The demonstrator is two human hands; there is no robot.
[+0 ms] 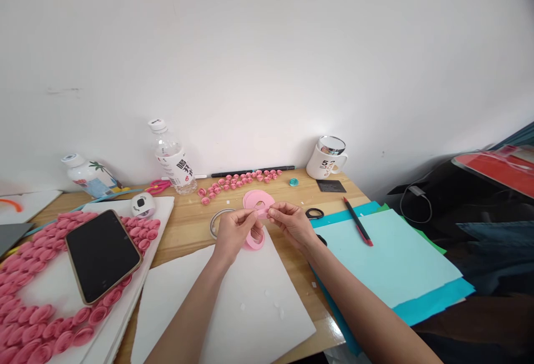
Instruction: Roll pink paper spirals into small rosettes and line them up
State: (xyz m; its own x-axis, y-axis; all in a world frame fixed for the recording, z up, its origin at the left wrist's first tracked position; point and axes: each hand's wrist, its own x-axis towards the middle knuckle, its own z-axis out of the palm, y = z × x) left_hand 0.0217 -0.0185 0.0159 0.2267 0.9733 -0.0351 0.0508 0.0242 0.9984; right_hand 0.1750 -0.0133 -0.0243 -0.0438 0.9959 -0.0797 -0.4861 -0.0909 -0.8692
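Left hand point(234, 235), right hand point(292, 222) on pink paper spiral point(256, 241) over white sheet point(233, 308)

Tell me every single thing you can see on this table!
paper spiral: one, pink, pinched between both hands
small paper roses: many, pink, row at the back
rose wreath: one, pink, far left
phone: one, black, lying on the wreath
bottles: two, clear and white, back left
mug: one, white, back right
pencil: one, red and black, on blue paper
left hand: bare, pinching the spiral
right hand: bare, pinching the spiral

pink paper spiral point(255, 220); light blue sheet point(387, 258); white mug point(326, 159).
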